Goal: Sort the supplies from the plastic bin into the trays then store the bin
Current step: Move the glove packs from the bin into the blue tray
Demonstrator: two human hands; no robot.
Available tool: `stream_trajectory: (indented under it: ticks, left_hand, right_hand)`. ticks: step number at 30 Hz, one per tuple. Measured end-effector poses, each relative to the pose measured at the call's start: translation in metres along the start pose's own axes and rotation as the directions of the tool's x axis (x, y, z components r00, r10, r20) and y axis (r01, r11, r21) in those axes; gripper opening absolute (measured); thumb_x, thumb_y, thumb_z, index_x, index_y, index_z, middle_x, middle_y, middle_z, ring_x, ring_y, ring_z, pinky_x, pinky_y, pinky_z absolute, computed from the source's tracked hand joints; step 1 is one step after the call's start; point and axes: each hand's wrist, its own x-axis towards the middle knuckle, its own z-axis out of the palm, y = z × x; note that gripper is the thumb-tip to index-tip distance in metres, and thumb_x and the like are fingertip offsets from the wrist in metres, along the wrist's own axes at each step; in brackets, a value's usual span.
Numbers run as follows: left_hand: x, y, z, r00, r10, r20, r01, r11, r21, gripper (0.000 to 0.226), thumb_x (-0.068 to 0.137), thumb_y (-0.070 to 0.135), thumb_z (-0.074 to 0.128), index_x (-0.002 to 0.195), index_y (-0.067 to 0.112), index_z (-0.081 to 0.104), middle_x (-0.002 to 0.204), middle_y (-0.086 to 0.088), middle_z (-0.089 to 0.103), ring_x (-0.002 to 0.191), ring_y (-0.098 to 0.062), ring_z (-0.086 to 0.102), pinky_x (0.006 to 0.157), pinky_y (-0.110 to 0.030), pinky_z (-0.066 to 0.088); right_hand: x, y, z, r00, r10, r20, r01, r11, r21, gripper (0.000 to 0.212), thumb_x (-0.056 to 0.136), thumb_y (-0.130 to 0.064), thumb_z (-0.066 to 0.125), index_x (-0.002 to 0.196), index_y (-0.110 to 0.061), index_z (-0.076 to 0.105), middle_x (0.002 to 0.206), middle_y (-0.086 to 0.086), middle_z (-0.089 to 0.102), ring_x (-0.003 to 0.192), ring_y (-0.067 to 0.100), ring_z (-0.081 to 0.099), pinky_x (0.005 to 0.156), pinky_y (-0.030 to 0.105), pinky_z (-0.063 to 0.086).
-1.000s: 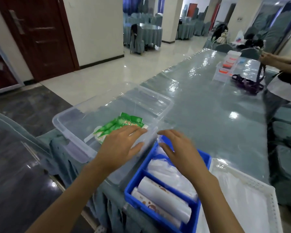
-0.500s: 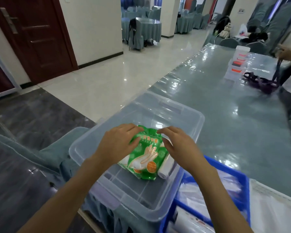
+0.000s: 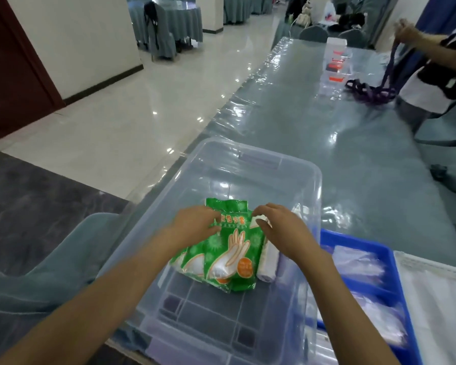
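1. Head view: we look down into a clear plastic bin (image 3: 311,185) that stands at the near left edge of the desk (image 3: 353,143), which is covered in a shiny grey sheet.
2. Inside the bin lie green glove packets (image 3: 229,256), several overlapping, printed with white hands, and just right of them, touching, a pale roll (image 3: 269,262) in wrapping.
3. Our left hand (image 3: 195,225) reaches into the bin and its fingers (image 3: 211,229) curl onto the top left edge of the green packets, gripping them.
4. Our right hand (image 3: 282,230) is also inside the bin, its fingers (image 3: 261,222) bent down over the packets' upper right corner and the far end of the roll; we cannot tell whether they pinch either one or only rest there.
5. To the right of the bin, touching its side, stands a blue tray (image 3: 358,239) holding clear plastic bags, and just right of that a white tray (image 3: 432,270) with white contents.
6. Far along the desk stands a stack of small clear boxes (image 3: 334,61) with red parts, next to a purple strap (image 3: 369,90).
7. At the far right another person (image 3: 437,69) stands at the desk, holding the strap up.
8. Left of the desk lies a glossy floor (image 3: 132,117), with a covered chair (image 3: 63,259) near us.
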Motion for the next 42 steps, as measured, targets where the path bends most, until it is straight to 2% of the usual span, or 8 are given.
stream_trajectory:
  ticks: [4, 9, 12, 16, 19, 25, 35, 42]
  left_hand:
    - [0.015, -0.002, 0.032, 0.995, -0.102, 0.012, 0.103, 0.977, -0.188, 0.034, 0.091, 0.041, 0.058, 0.116, 0.017, 0.056, 0.116, -0.004, 0.061, 0.097, -0.018, 0.057, 0.08, -0.031, 0.046]
    - [0.009, -0.01, 0.071, 0.944, -0.319, 0.081, 0.319, 0.825, -0.466, 0.053, 0.086, 0.048, 0.063, 0.118, 0.009, 0.046, 0.115, -0.005, 0.053, 0.101, -0.021, 0.053, 0.086, -0.033, 0.048]
    - [0.009, -0.018, 0.08, 0.904, -0.409, 0.122, 0.405, 0.731, -0.55, 0.062, 0.082, 0.051, 0.065, 0.118, 0.005, 0.042, 0.108, -0.009, 0.052, 0.094, -0.022, 0.053, 0.076, -0.03, 0.044]
    - [0.016, -0.019, 0.09, 0.869, -0.47, 0.156, 0.454, 0.631, -0.629, 0.046, 0.079, 0.047, 0.07, 0.096, 0.008, 0.052, 0.08, -0.002, 0.055, 0.069, -0.015, 0.052, 0.06, -0.029, 0.044]
    - [0.026, -0.016, 0.1, 0.848, -0.496, 0.187, 0.477, 0.559, -0.678, 0.042, 0.077, 0.051, 0.071, 0.087, 0.013, 0.059, 0.081, -0.002, 0.067, 0.074, -0.02, 0.065, 0.075, -0.042, 0.056]
    - [0.032, -0.004, 0.111, 0.803, -0.56, 0.205, 0.551, 0.564, -0.616, 0.051, 0.07, 0.063, 0.07, 0.08, 0.014, 0.058, 0.084, -0.005, 0.067, 0.085, -0.028, 0.063, 0.083, -0.047, 0.052]
    - [0.033, 0.011, 0.085, 0.887, -0.438, 0.147, 0.393, 0.547, -0.739, 0.033, 0.082, 0.029, 0.072, 0.099, 0.015, 0.047, 0.097, -0.011, 0.062, 0.081, -0.026, 0.064, 0.078, -0.048, 0.056]
    - [0.031, 0.009, -0.001, 0.943, -0.296, -0.152, 0.127, 0.742, -0.659, 0.038, 0.082, 0.032, 0.072, 0.101, 0.017, 0.043, 0.086, 0.001, 0.062, 0.073, -0.015, 0.063, 0.059, -0.026, 0.049]
  right_hand:
    - [0.004, 0.001, 0.004, 0.999, 0.035, -0.004, -0.035, 0.999, -0.01, 0.028, 0.099, -0.024, 0.047, 0.124, -0.022, 0.059, 0.124, 0.0, 0.06, 0.115, 0.021, 0.054, 0.091, 0.036, 0.046]
    - [0.007, 0.0, 0.009, 0.999, 0.052, 0.016, -0.053, 0.998, 0.03, 0.026, 0.099, -0.024, 0.048, 0.121, -0.021, 0.061, 0.122, -0.001, 0.062, 0.112, 0.019, 0.056, 0.091, 0.035, 0.046]
    - [0.009, 0.001, 0.01, 0.999, 0.052, 0.005, -0.052, 0.997, 0.054, 0.025, 0.098, -0.023, 0.049, 0.12, -0.022, 0.062, 0.122, -0.002, 0.063, 0.11, 0.016, 0.057, 0.09, 0.031, 0.046]
    - [0.009, 0.001, 0.011, 0.999, 0.048, 0.017, -0.049, 0.997, 0.061, 0.025, 0.098, -0.022, 0.049, 0.119, -0.021, 0.063, 0.121, -0.003, 0.063, 0.108, 0.015, 0.058, 0.088, 0.029, 0.045]
    - [0.01, 0.002, 0.012, 0.998, 0.054, 0.026, -0.056, 0.996, 0.066, 0.024, 0.098, -0.023, 0.049, 0.118, -0.022, 0.063, 0.12, -0.003, 0.064, 0.105, 0.014, 0.059, 0.087, 0.03, 0.047]
    - [0.013, 0.004, 0.014, 0.997, 0.065, 0.045, -0.068, 0.995, 0.073, 0.024, 0.099, -0.023, 0.049, 0.117, -0.02, 0.064, 0.119, -0.002, 0.065, 0.104, 0.015, 0.06, 0.086, 0.029, 0.047]
    - [0.017, 0.008, 0.016, 0.996, 0.086, 0.026, -0.088, 0.993, 0.08, 0.022, 0.097, -0.022, 0.051, 0.112, -0.021, 0.066, 0.115, -0.002, 0.067, 0.099, 0.016, 0.062, 0.084, 0.031, 0.049]
    - [0.018, 0.01, 0.017, 0.997, 0.065, 0.035, -0.067, 0.996, 0.053, 0.022, 0.095, -0.019, 0.051, 0.11, -0.019, 0.067, 0.112, 0.0, 0.068, 0.101, 0.02, 0.062, 0.085, 0.034, 0.049]
